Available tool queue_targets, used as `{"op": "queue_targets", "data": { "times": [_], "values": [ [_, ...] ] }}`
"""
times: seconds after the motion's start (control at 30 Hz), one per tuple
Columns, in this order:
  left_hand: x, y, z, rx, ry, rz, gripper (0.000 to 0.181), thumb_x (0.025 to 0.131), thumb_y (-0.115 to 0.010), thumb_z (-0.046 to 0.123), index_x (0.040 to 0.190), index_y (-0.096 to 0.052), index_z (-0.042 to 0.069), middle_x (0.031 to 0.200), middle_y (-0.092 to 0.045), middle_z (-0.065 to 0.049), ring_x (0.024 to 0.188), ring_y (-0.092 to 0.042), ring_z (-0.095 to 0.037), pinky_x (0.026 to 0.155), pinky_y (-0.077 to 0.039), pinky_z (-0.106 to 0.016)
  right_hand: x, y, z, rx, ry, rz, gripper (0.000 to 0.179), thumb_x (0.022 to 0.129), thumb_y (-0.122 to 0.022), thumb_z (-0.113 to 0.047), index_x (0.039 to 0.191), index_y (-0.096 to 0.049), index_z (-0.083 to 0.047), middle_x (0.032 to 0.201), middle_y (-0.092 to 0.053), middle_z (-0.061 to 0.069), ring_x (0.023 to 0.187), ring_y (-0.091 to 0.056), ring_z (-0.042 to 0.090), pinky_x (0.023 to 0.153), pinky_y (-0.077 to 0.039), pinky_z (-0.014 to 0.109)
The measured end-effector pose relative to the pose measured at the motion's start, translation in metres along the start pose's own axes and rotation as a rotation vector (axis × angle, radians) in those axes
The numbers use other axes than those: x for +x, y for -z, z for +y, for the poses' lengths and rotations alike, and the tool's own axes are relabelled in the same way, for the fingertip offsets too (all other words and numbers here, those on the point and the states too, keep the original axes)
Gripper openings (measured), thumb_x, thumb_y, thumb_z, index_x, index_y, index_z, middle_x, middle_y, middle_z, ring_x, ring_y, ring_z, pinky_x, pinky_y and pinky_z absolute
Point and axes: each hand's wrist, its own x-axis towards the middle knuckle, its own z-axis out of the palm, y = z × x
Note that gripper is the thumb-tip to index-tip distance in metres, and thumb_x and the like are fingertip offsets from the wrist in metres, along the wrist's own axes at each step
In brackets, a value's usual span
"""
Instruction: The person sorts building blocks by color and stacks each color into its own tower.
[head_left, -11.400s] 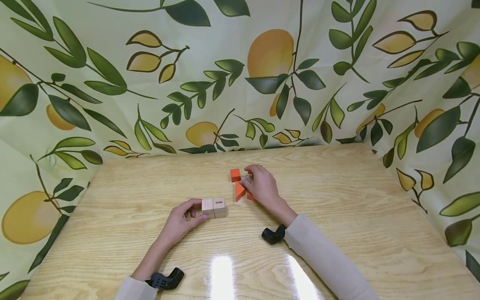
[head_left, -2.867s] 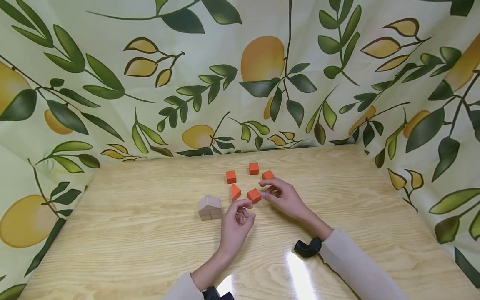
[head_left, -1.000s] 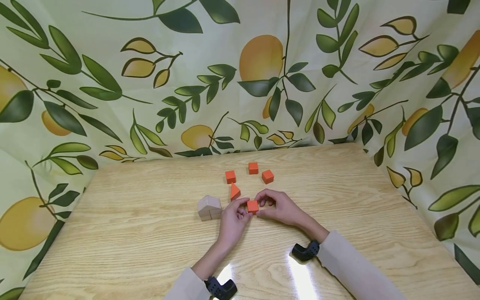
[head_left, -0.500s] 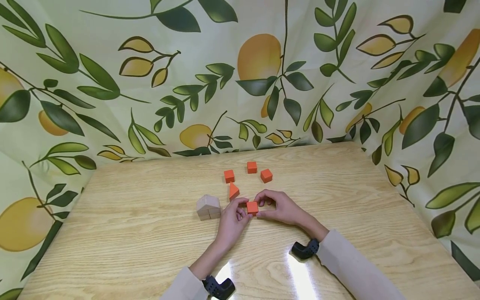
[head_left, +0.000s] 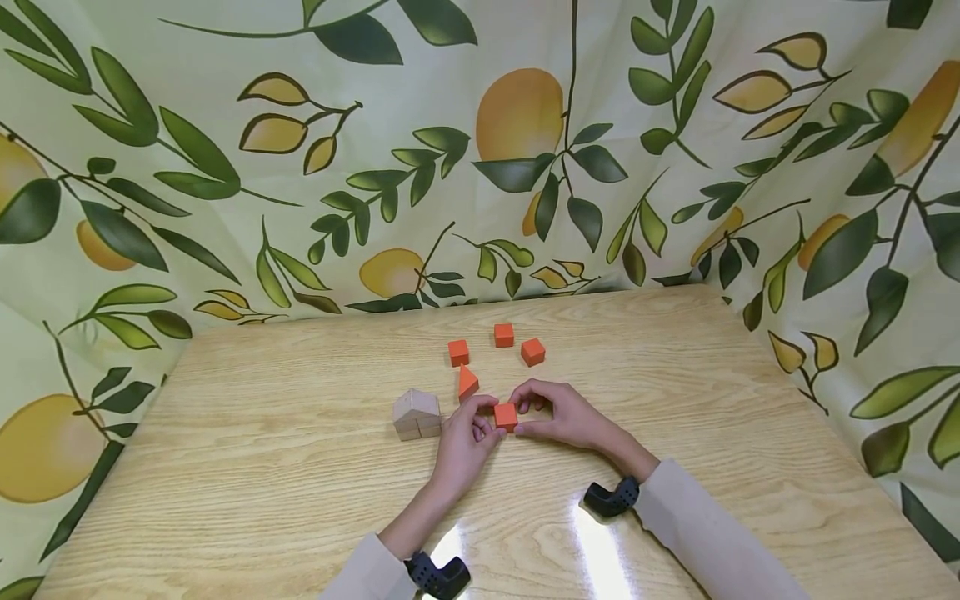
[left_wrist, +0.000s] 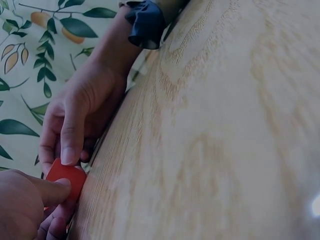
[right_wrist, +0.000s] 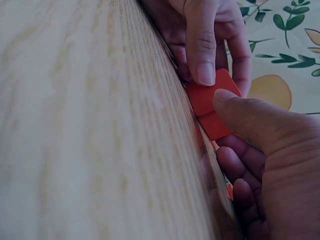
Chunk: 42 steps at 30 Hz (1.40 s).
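My left hand point(head_left: 461, 446) and right hand point(head_left: 567, 417) meet at a red cube point(head_left: 506, 416) on the table, one at each side. The left thumb and fingers grip its left side, and the right thumb and fingers grip its right side. In the right wrist view, both thumbs lie on the near face of the red block point(right_wrist: 202, 99), which a thin dark line crosses. The left wrist view shows the same block point(left_wrist: 75, 176) between the hands, partly covered by the thumb. Just left of my left hand stands a small plain-wood block house point(head_left: 417, 414) with a peaked top.
Behind the hands lie an orange-red triangular block point(head_left: 468, 382) and three loose red cubes: one at left point(head_left: 458, 352), one at the back point(head_left: 504, 335) and one at right point(head_left: 533, 352). A leaf-and-fruit patterned cloth point(head_left: 420, 192) hangs behind the wooden table point(head_left: 262, 467).
Since the earliest frame, the wooden blocks have become a peaked house and the red blocks are spread out. One red cube was then drawn nearer and squared between both hands. Over the last second, hardly anything moves.
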Motion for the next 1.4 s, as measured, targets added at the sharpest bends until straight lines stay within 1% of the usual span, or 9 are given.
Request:
{"op": "queue_targets", "data": {
  "times": [0.1,0.27,0.4,0.53,0.73,0.87,1.07,1.27,1.4],
  "values": [
    [0.000,0.000,0.000,0.002,-0.006,-0.001,0.037,0.080,-0.074,-0.003,0.114,-0.060,0.004,0.073,-0.055,0.002,0.062,-0.047,-0.007,0.056,-0.042,-0.021,0.000,0.001,-0.001,-0.008,-0.010,-0.011,0.028,0.080,-0.077,-0.007,0.104,-0.064,-0.005,0.097,-0.064,0.010,0.087,-0.058,0.030,0.078,-0.047,0.038],
    [0.000,-0.001,0.000,0.004,-0.008,-0.005,0.037,0.080,-0.074,-0.003,0.113,-0.060,0.005,0.075,-0.055,0.002,0.064,-0.048,-0.007,0.057,-0.043,-0.021,0.002,-0.001,0.024,-0.002,0.004,-0.020,0.032,0.081,-0.078,-0.013,0.108,-0.063,-0.009,0.099,-0.064,0.003,0.089,-0.059,0.025,0.079,-0.047,0.037],
    [-0.001,-0.001,0.001,0.003,-0.010,-0.004,0.037,0.080,-0.074,-0.003,0.113,-0.060,0.004,0.076,-0.055,0.001,0.064,-0.048,-0.007,0.058,-0.043,-0.021,0.002,0.004,0.042,0.113,0.020,0.006,0.028,0.086,-0.073,-0.013,0.112,-0.063,-0.010,0.101,-0.064,0.005,0.090,-0.059,0.022,0.077,-0.048,0.032],
    [-0.001,-0.003,0.001,0.014,-0.018,0.002,0.038,0.079,-0.075,-0.003,0.113,-0.060,0.004,0.075,-0.054,0.001,0.064,-0.048,-0.007,0.058,-0.043,-0.021,0.003,0.014,0.048,0.214,0.010,0.116,0.022,0.091,-0.066,-0.009,0.112,-0.063,-0.005,0.105,-0.065,0.010,0.092,-0.059,0.022,0.079,-0.049,0.030],
    [-0.001,-0.004,0.000,0.016,-0.028,0.001,0.038,0.079,-0.075,-0.004,0.113,-0.060,0.003,0.075,-0.054,0.002,0.064,-0.048,-0.007,0.057,-0.043,-0.021,0.006,0.025,0.056,0.206,-0.071,0.360,0.024,0.091,-0.067,-0.013,0.113,-0.062,-0.004,0.110,-0.062,0.012,0.094,-0.059,0.022,0.076,-0.048,0.025],
    [-0.001,-0.004,-0.001,0.019,-0.027,0.003,0.038,0.079,-0.075,-0.003,0.113,-0.060,0.005,0.075,-0.053,0.002,0.065,-0.048,-0.007,0.058,-0.044,-0.021,0.009,0.028,0.061,0.204,-0.124,0.435,0.034,0.091,-0.067,-0.014,0.120,-0.057,-0.001,0.117,-0.058,0.016,0.094,-0.058,0.027,0.070,-0.047,0.023],
    [-0.001,-0.003,-0.001,0.015,-0.032,0.008,0.038,0.078,-0.075,-0.004,0.112,-0.060,0.005,0.075,-0.053,0.002,0.064,-0.047,-0.007,0.058,-0.043,-0.021,0.015,0.034,0.070,0.126,-0.183,0.388,0.044,0.089,-0.070,-0.023,0.127,-0.054,-0.009,0.122,-0.057,0.008,0.089,-0.059,0.021,0.067,-0.045,0.024],
    [-0.001,-0.002,0.000,0.028,-0.041,0.003,0.037,0.079,-0.075,-0.003,0.112,-0.061,0.005,0.075,-0.053,0.002,0.064,-0.048,-0.007,0.058,-0.043,-0.021,0.025,0.039,0.078,0.073,-0.189,0.298,0.053,0.087,-0.072,-0.019,0.135,-0.049,-0.012,0.129,-0.054,0.006,0.088,-0.060,0.020,0.068,-0.045,0.026],
    [-0.001,-0.002,0.001,0.028,-0.041,-0.001,0.037,0.079,-0.075,-0.002,0.112,-0.061,0.005,0.075,-0.053,0.002,0.064,-0.048,-0.007,0.058,-0.043,-0.021,0.029,0.040,0.079,0.078,-0.178,0.261,0.058,0.087,-0.073,-0.014,0.138,-0.048,-0.010,0.135,-0.051,0.009,0.092,-0.060,0.025,0.067,-0.045,0.027]
  ]
}}
